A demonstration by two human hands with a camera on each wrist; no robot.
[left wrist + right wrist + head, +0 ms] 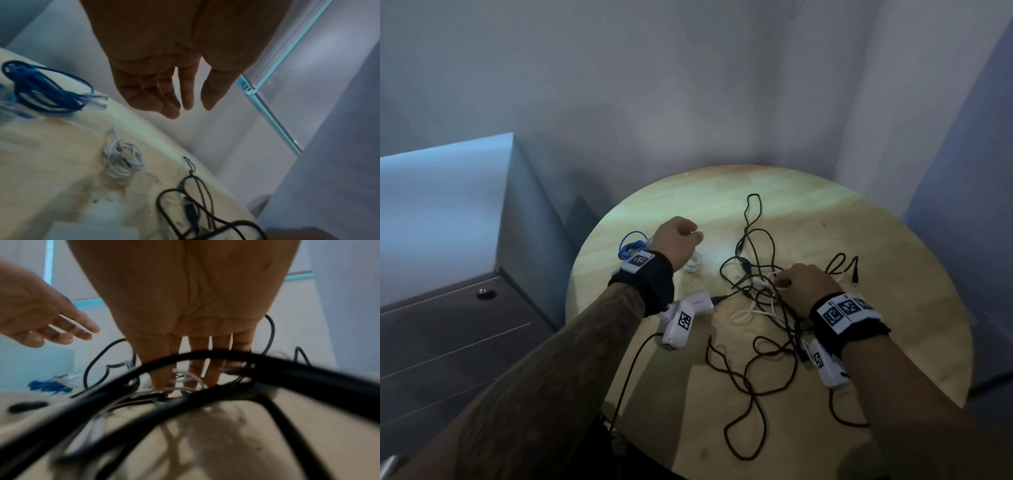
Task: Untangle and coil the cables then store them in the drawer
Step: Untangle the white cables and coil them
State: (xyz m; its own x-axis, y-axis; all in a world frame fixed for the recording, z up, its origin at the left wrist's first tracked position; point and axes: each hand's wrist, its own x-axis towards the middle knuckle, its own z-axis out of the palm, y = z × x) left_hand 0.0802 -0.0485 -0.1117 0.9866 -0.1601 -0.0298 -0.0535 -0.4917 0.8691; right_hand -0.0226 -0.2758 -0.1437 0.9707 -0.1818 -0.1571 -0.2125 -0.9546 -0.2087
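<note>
Bare-skinned and held above the table, the left hand (164, 78) holds nothing; its fingers (187, 91) hang loosely extended over the table's far-left part. The right hand (804, 286) reaches down into the tangle of black cables (760, 274), its fingers (197, 369) lowered among the strands, with a thin white cable (753, 313) running between them. Whether they actually pinch a strand cannot be told, since a thick black loop crosses the right wrist view and hides the fingertips. The two hands are well apart.

Just below the left hand lies a small coiled white cable (123, 160), and beside it, nearer the table's left edge, a bundled blue cable (47, 95) with clear plugs. A white adapter block (700, 303) rests near the left wrist, touching the end of a black lead. More black loops sprawl toward the near edge of the table, and two black plug ends lie beyond the right hand.

Everything sits on a round, pale wooden table (893, 246) pushed into a corner of plain light walls. To the left stands a grey drawer cabinet (448, 325), its drawers pushed in, with a round lock on the top front.
</note>
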